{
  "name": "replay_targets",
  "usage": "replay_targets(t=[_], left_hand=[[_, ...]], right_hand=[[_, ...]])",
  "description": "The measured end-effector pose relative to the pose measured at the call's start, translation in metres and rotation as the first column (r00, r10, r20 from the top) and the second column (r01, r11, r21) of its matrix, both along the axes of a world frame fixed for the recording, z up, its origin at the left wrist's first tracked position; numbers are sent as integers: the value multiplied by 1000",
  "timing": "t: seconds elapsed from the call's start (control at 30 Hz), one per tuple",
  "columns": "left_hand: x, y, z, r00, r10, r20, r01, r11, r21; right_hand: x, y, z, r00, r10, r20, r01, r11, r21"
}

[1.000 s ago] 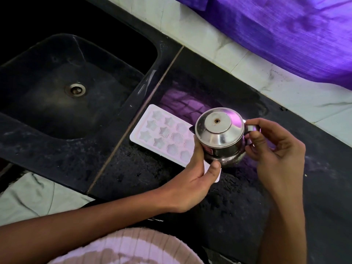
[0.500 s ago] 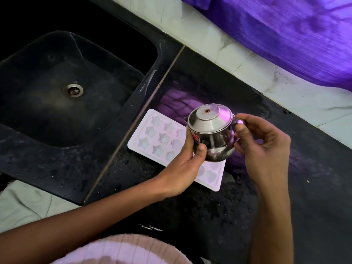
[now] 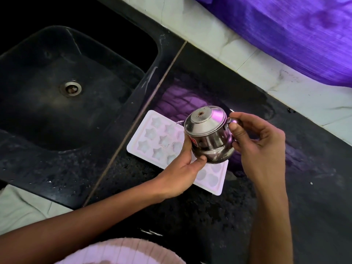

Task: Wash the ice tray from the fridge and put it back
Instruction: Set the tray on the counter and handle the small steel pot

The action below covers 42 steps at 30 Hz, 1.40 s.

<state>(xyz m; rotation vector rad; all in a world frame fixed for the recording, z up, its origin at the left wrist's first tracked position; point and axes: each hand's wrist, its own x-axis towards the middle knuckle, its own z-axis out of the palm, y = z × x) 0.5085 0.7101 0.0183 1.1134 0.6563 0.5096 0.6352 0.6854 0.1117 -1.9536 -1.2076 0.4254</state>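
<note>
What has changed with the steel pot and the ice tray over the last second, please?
Both hands tipped the steel pot further, lid toward the sink, over the ice tray. The left hand slid from the tray's edge to cradle the pot's belly. The right hand still pinches the handle; the tray stayed on the counter.

A black speckled stone counter [image 3: 209,216] fills the view, with a dark sink [image 3: 47,115] sunk into its left end and a metal drain [image 3: 70,88] at the basin's middle. Along the counter's far edge runs pale marbled tile [image 3: 228,48]. Purple cloth [image 3: 285,31] hangs over it, its violet sheen reflected on the wet stone.
</note>
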Motion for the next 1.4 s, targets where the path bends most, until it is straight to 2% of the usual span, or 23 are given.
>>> replay_targets(t=[0.77,1.2,1.4], left_hand=[[0,-1,-2,999,-47,-2,47,999,12],[-7,-5,8,1000,0,-21,3,993,122],[-10,-14,5,999,-17,-39,22,988,150]], right_hand=[[-2,-4,4,1000,17,19,-17,999,39],[-5,-12,-1,991,5,-132,16,987,159],[-6,-12,0,997,44,-65,-36,993,116]])
